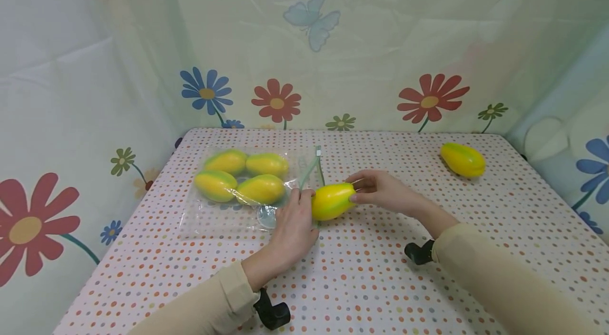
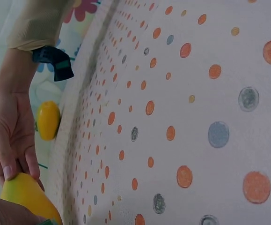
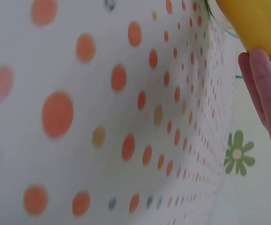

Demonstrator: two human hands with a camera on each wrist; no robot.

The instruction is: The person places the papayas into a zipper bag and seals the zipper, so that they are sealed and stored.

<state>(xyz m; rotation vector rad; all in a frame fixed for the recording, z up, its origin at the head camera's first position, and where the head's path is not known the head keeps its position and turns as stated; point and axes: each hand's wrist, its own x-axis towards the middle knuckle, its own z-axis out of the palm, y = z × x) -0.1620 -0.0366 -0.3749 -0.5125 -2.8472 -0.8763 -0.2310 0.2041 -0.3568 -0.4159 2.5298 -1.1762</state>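
A yellow-green papaya [image 1: 333, 201] lies at the mouth of a clear zip bag [image 1: 209, 226] in the head view. My right hand [image 1: 380, 193] pinches its right end between thumb and fingers; the right wrist view shows those fingers [image 3: 266, 89] along the end of the fruit. My left hand [image 1: 296, 224] grips the bag's edge near its opening, right beside the fruit's left end. Part of that edge is hidden under the hand. Inside the bag, several more papayas [image 1: 260, 189] sit in two rows. The bag's green zip strip [image 1: 310, 170] stands raised and parted behind the fruit.
Another papaya [image 1: 462, 160] lies alone at the back right of the dotted tablecloth [image 1: 361, 282]. A flower-printed curtain [image 1: 371, 60] rises behind the table and along both sides. Each wrist carries a black camera mount [image 1: 273, 311].
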